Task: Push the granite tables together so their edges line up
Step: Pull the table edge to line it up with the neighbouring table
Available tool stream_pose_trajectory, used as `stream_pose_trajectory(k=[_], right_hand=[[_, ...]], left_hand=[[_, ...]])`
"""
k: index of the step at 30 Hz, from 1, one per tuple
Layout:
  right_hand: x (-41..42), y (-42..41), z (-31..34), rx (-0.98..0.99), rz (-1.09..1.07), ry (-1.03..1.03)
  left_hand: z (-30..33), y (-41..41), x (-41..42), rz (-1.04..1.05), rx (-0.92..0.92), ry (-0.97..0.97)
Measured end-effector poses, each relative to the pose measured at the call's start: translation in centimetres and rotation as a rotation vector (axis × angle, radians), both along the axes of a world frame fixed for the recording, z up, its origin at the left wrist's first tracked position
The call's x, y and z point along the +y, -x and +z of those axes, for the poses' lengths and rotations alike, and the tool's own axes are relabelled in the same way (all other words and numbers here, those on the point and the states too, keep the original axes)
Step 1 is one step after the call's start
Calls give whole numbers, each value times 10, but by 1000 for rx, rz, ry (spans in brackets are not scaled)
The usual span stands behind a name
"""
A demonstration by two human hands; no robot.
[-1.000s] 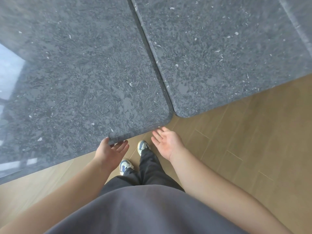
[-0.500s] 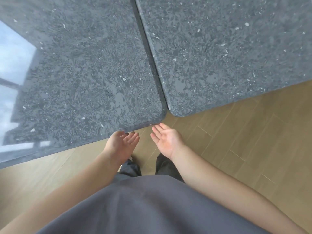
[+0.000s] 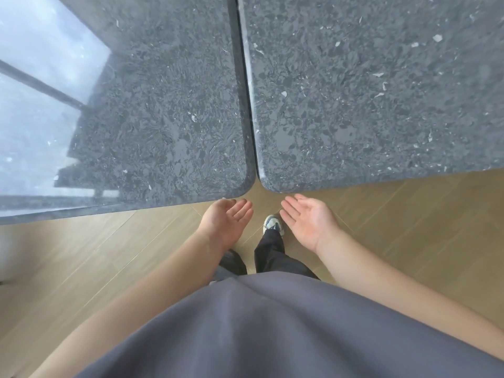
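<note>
Two dark speckled granite tables stand side by side with a thin dark seam between them. The left table [image 3: 152, 124] and the right table [image 3: 376, 105] both have rounded near corners that meet just ahead of me. Their near edges sit at almost the same line. My left hand [image 3: 226, 218] hovers palm up just below the left table's corner, fingers relaxed, holding nothing. My right hand [image 3: 306, 219] is also palm up and empty, a little below the right table's corner and apart from it.
Light wooden floor [image 3: 409, 227] runs below the tables. My legs and one shoe [image 3: 272, 225] stand between my hands. A bright window reflection [image 3: 41, 91] lies across the left table's far left side.
My left hand has come off the left table's edge and turned palm up. The two near corners now sit closer to level, and my view has shifted toward the seam.
</note>
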State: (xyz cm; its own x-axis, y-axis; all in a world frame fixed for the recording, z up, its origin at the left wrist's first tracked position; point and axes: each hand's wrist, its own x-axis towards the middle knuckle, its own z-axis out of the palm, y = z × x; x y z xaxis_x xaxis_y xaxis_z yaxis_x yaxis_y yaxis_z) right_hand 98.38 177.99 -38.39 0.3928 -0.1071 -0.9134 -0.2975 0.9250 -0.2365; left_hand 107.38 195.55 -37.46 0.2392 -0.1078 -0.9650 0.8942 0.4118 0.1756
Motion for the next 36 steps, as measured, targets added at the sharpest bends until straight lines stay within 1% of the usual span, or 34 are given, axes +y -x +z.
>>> stream_pose_trajectory(k=[9, 17, 24, 31, 36], right_hand=[[-11, 4, 3, -24, 30, -36], [-14, 3, 10, -14, 48, -22], [-5, 0, 10, 7, 26, -11], [20, -3, 13, 48, 71, 2], [44, -14, 27, 34, 92, 22]], left_hand=[[11, 7, -1, 101, -40, -47], [16, 12, -1, 102, -61, -40], [16, 3, 31, 122, -81, -35], [18, 0, 62, 165, -83, 12], [30, -6, 110, 203, -113, 45]])
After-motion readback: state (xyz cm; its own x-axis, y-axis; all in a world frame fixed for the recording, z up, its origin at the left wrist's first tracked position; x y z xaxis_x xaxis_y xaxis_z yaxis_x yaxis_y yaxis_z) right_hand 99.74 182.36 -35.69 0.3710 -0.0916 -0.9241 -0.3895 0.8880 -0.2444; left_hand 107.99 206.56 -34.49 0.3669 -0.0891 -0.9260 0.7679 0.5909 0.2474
